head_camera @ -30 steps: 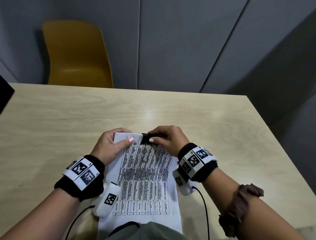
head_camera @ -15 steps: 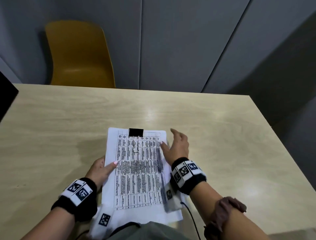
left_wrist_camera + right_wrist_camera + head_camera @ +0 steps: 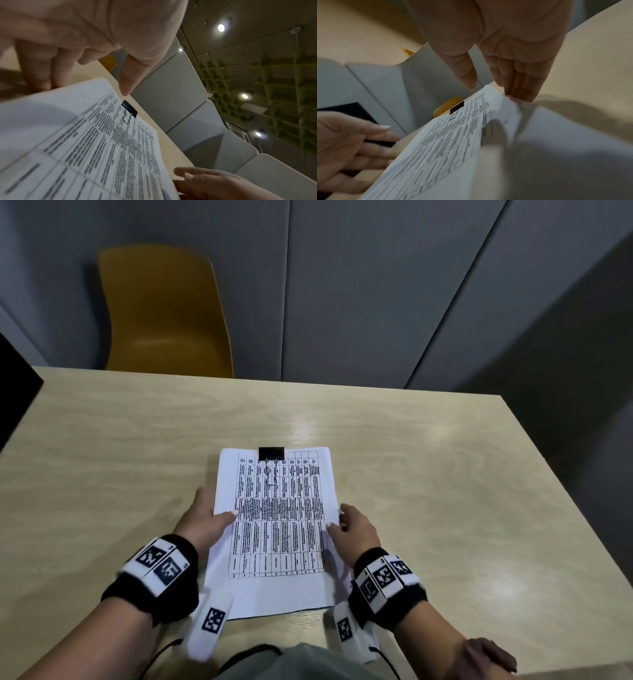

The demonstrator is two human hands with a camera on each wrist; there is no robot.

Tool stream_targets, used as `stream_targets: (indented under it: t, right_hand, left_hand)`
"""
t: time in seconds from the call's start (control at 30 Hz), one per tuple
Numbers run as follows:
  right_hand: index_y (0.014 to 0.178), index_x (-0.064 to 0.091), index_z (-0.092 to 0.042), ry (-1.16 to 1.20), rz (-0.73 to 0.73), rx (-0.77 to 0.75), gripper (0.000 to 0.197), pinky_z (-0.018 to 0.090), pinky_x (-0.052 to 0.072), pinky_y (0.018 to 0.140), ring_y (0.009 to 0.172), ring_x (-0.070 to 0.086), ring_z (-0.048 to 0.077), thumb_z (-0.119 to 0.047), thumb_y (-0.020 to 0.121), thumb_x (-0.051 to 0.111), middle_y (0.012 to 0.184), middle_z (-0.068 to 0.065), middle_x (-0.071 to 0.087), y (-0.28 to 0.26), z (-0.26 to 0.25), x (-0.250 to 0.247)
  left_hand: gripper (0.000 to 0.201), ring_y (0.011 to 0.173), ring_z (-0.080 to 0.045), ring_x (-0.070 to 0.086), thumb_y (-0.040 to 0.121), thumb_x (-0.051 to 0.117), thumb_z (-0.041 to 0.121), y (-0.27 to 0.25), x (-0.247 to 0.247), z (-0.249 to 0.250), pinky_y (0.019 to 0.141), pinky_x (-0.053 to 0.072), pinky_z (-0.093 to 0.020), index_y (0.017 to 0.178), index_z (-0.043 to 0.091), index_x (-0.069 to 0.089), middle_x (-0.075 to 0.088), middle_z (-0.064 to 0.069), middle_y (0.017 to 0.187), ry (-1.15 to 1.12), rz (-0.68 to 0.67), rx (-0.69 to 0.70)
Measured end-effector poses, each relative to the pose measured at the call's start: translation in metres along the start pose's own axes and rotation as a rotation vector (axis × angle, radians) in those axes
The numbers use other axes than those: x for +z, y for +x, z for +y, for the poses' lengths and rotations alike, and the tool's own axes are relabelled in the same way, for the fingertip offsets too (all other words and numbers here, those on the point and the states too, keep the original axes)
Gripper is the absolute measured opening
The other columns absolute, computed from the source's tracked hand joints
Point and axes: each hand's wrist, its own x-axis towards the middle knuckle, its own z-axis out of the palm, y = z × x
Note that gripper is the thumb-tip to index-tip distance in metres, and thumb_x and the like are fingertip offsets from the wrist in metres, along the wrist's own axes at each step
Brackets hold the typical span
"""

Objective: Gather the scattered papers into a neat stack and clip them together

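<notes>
While the binder clip (image 3: 271, 453) is holding the paper stack (image 3: 274, 546), alignment is apparently being checked.
Left hand (image 3: 202, 517) and right hand (image 3: 356, 529) are pinching opposite side edges; advise pressing evenly, keeping sheets flush.

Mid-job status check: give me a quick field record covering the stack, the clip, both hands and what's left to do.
stack: paper stack, edges squared, lying lengthwise on the table
clip: black binder clip at the middle of the far edge, wire handle folded flat onto the top sheet
left hand: left hand grips the left edge, thumb on top, fingers beneath
right hand: right hand grips the right edge, thumb on top
loose sheets: none in view
background: yellow chair beyond the table
remaining: papers look gathered and clipped, so probably only letting go
</notes>
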Motion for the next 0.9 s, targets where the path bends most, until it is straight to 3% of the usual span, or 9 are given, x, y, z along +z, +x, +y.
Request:
stream_targets:
  t: [0.07,0.17,0.23,0.33,0.43,0.6,0.73,0.9]
  right_hand:
    - [0.141,0.035,-0.014,-0.039,-0.029,-0.022,0.054,0.027,0.036,0.103,0.126,0.049,0.023,-0.023,0.091,0.052,0.139,0.008,0.051,-0.002,0.003,0.004]
    - [0.146,0.027,-0.019,-0.067,-0.071,-0.029,0.060,0.029,0.037,0.103,0.125,0.048,0.025,-0.025,0.091,0.051,0.136,0.011,0.052,-0.001,0.004,0.005]
    - [0.146,0.025,-0.020,-0.070,-0.081,-0.034,0.062,0.029,0.039,0.100,0.122,0.051,0.026,-0.025,0.091,0.051,0.127,0.010,0.058,0.000,0.004,0.005]
    - [0.147,0.025,-0.020,-0.063,-0.076,-0.039,0.062,0.029,0.040,0.098,0.120,0.052,0.026,-0.023,0.090,0.051,0.113,0.005,0.058,-0.001,0.006,0.005]
    - [0.146,0.026,-0.021,-0.043,-0.079,-0.044,0.062,0.029,0.036,0.103,0.126,0.048,0.024,-0.022,0.090,0.052,0.134,0.007,0.053,-0.003,0.008,0.003]
    - [0.142,0.034,-0.022,0.004,-0.064,-0.070,0.060,0.029,0.037,0.107,0.126,0.049,0.022,-0.023,0.087,0.057,0.140,0.008,0.050,-0.001,0.014,0.002]
    - [0.143,0.032,-0.025,0.011,-0.075,-0.080,0.062,0.030,0.038,0.106,0.126,0.049,0.022,-0.022,0.086,0.058,0.140,0.009,0.049,-0.003,0.013,0.002]
    - [0.141,0.034,-0.024,0.040,-0.060,-0.109,0.061,0.030,0.040,0.103,0.121,0.053,0.023,-0.021,0.086,0.060,0.138,0.008,0.052,-0.009,0.023,0.000]
  left_hand:
    - [0.064,0.115,-0.033,0.056,0.072,0.065,0.030,-0.001,0.002,-0.009,0.102,0.041,-0.049,0.128,0.019,0.035,0.057,-0.013,0.128,0.035,-0.035,0.023]
    - [0.070,0.112,-0.025,0.059,0.061,0.063,0.033,0.009,0.002,-0.018,0.103,0.041,-0.049,0.125,0.026,0.038,0.061,-0.002,0.124,-0.002,-0.075,0.062]
    - [0.062,0.113,-0.024,0.058,0.063,0.064,0.029,0.009,0.001,-0.012,0.104,0.040,-0.050,0.121,0.025,0.041,0.062,-0.001,0.123,-0.034,-0.091,0.062]
    - [0.038,0.110,-0.021,0.056,0.079,0.063,0.012,0.002,0.000,-0.004,0.103,0.040,-0.045,0.110,0.019,0.043,0.060,-0.002,0.118,-0.019,-0.050,0.063]
    - [0.028,0.103,-0.026,0.058,0.084,0.061,0.006,0.001,0.000,-0.004,0.095,0.042,-0.042,0.104,0.013,0.043,0.062,-0.010,0.113,-0.028,-0.025,0.070]
    - [0.074,0.110,-0.030,0.060,0.061,0.069,0.030,0.021,-0.004,-0.028,0.102,0.041,-0.052,0.125,0.008,0.040,0.061,-0.016,0.123,-0.067,-0.028,0.043]
    - [0.077,0.128,-0.028,0.047,0.081,0.065,0.010,0.005,0.000,-0.014,0.109,0.034,-0.042,0.145,0.009,0.022,0.043,-0.015,0.144,-0.054,-0.013,0.003]
    - [0.079,0.138,-0.030,0.032,0.088,0.058,0.003,-0.005,0.000,-0.012,0.106,0.031,-0.038,0.149,0.012,0.010,0.026,-0.021,0.152,-0.086,0.030,-0.002]
